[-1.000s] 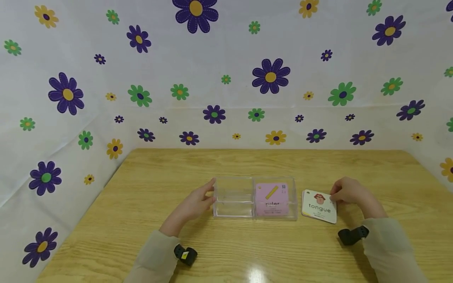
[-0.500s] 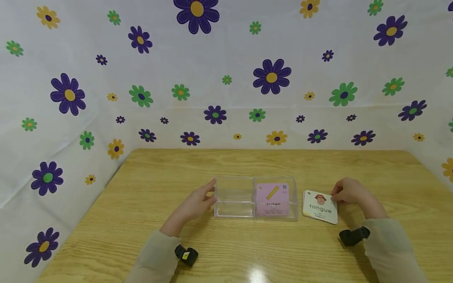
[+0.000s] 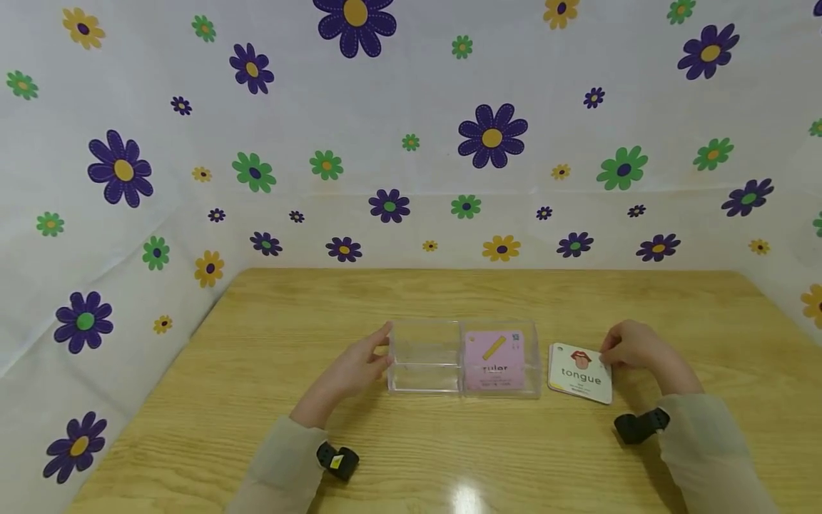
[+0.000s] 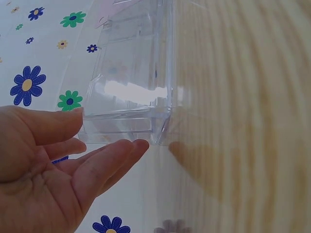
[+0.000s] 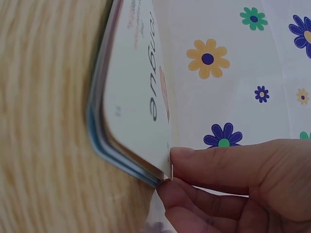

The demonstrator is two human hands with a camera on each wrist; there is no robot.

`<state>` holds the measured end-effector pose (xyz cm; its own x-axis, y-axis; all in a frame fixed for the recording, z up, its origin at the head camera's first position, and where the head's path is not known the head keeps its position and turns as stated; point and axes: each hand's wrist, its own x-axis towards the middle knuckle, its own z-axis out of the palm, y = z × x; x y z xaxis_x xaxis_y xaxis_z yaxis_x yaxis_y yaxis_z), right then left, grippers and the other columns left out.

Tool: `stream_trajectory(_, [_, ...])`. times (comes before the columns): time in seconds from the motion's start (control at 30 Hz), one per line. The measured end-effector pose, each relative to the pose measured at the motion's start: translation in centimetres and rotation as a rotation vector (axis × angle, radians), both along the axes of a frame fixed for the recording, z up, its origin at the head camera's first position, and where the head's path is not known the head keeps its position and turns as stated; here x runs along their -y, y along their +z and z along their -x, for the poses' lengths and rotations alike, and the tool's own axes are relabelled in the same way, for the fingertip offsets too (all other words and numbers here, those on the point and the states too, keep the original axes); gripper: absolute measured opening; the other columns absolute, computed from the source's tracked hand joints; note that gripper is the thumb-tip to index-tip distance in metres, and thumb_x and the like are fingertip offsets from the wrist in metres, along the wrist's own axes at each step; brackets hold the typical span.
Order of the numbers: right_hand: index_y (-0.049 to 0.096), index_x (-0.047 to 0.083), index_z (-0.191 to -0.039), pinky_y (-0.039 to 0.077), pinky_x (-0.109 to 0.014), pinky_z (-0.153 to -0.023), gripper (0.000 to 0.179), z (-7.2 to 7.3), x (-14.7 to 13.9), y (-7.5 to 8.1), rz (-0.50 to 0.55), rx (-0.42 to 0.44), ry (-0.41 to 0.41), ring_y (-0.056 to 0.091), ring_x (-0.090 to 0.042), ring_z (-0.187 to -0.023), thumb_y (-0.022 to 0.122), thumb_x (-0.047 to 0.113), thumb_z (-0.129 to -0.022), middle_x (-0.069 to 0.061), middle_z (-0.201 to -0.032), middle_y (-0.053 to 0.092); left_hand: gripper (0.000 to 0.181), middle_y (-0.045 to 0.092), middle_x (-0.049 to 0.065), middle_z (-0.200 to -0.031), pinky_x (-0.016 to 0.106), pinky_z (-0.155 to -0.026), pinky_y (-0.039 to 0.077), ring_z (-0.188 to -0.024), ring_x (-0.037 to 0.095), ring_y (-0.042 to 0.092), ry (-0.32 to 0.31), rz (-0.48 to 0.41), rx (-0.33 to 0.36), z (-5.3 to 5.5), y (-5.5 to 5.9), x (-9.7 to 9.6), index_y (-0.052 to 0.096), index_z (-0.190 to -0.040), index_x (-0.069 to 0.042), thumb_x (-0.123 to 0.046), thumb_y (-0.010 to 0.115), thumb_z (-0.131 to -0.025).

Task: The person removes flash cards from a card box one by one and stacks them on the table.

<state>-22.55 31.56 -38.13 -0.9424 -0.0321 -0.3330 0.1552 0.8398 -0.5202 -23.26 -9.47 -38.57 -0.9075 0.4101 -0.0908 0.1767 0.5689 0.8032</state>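
A clear plastic two-compartment box (image 3: pixel 425 391) stands mid-table. Its right compartment contains a pink flash card (image 3: pixel 494 357) with a ruler picture; the left compartment shows bare clear plastic. At the box's left end is my left hand (image 3: pixel 349 368), and in the left wrist view its extended thumb and fingers lie right at the box's edge. Right of the box lies a small stack of flash cards (image 3: pixel 580 373), topped by one reading "tongue". My right hand (image 3: pixel 636 355) pinches the top card's edge, thumb above and curled fingers at the stack's side in the right wrist view.
The light wooden table (image 3: pixel 411 450) runs back to a white cloth (image 3: pixel 411 100) printed with flowers. A black wrist camera (image 3: pixel 338 462) sits on the left sleeve, and another black camera (image 3: pixel 642 426) on the right one.
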Motion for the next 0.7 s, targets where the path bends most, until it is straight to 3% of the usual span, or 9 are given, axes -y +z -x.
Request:
stream_trajectory(0.3, [0.058,-0.005,-0.076,0.045,-0.027,-0.055,0.01,-0.08,-0.07,0.25,0.006,-0.055,0.037,0.048,-0.017,-0.063,0.062,0.003,-0.078,-0.006,-0.069,0.052,0.056,0.036,0.026,-0.131,0.038,-0.077,0.048,-0.105,0.036,0.05,-0.021,0.02,-0.017,0.06,0.26,0.14,0.017,-0.14,-0.002,-0.004,0.045,-0.092])
stream_trajectory(0.7, [0.058,-0.004,-0.078,0.04,-0.026,-0.052,0.014,-0.33,0.19,0.65,-0.005,-0.067,0.048,0.045,-0.016,-0.061,0.06,0.01,-0.081,-0.004,-0.066,0.05,0.057,0.035,0.026,-0.132,0.038,-0.078,0.048,-0.106,0.036,0.05,-0.015,0.002,0.001,0.02,-0.26,0.13,0.017,-0.141,-0.002,-0.004,0.045,-0.092])
